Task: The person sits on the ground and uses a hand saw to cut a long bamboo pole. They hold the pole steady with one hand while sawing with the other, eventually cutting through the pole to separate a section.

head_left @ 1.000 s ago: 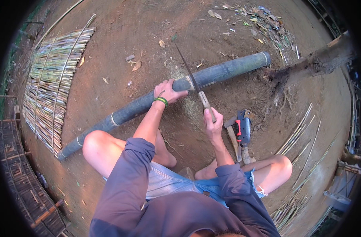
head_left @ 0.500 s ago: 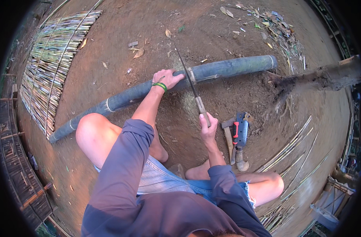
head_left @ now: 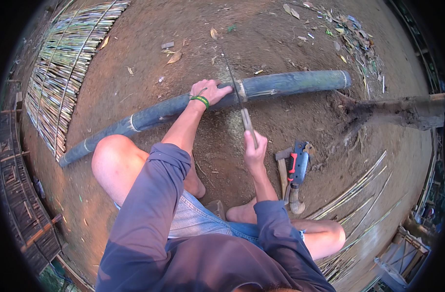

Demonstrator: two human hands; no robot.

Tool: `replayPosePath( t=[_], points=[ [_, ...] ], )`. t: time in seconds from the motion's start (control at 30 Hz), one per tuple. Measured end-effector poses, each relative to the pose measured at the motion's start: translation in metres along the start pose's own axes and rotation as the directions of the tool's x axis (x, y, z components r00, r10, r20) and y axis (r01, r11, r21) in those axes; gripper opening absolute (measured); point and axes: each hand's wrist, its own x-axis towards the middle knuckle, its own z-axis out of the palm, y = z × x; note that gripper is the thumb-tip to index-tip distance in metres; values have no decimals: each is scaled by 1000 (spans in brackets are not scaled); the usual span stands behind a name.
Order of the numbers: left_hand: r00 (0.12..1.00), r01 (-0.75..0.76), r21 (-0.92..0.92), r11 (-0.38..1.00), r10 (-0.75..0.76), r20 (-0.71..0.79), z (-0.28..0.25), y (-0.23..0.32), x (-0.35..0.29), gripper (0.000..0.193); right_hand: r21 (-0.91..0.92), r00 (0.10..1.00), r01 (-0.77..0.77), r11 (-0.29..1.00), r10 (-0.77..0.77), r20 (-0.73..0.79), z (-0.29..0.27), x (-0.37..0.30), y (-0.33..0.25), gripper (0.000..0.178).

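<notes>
A long, thick, dark bamboo pole (head_left: 290, 83) lies across the ground in front of me, running from lower left to upper right. My left hand (head_left: 209, 93), with a green wristband, is wrapped over the pole just left of a pale joint. In my right hand (head_left: 255, 149) is the handle of a handsaw (head_left: 246, 120). Its narrow blade crosses the pole beside that joint, close to my left thumb, and the tip points away from me. Pale sawdust (head_left: 235, 124) lies on the soil under the blade.
Right of my feet lie a hammer-like tool (head_left: 283, 170), a broad blade (head_left: 300, 168) and a red-black handled tool (head_left: 292, 162). Thin split strips (head_left: 351, 187) lie farther right. A mat of lashed sticks (head_left: 69, 68) is at far left. A trunk (head_left: 402, 111) stands near the pole's right end.
My right hand has pushed the saw slightly forward along its stroke. My left hand stays on the pole. The whole view has shifted a little.
</notes>
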Motion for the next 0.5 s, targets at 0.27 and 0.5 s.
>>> replayPosePath(
  t=[0.27,0.5],
  points=[
    [1000,-5,-6,1000,5,30,-1,-6,5,75,51,1000,-8,999,9,-26,-10,-31,-18,43],
    [997,-53,-32,998,55,59,1,-13,12,76,-23,998,-4,1000,2,-61,29,37,-16,40]
  ],
)
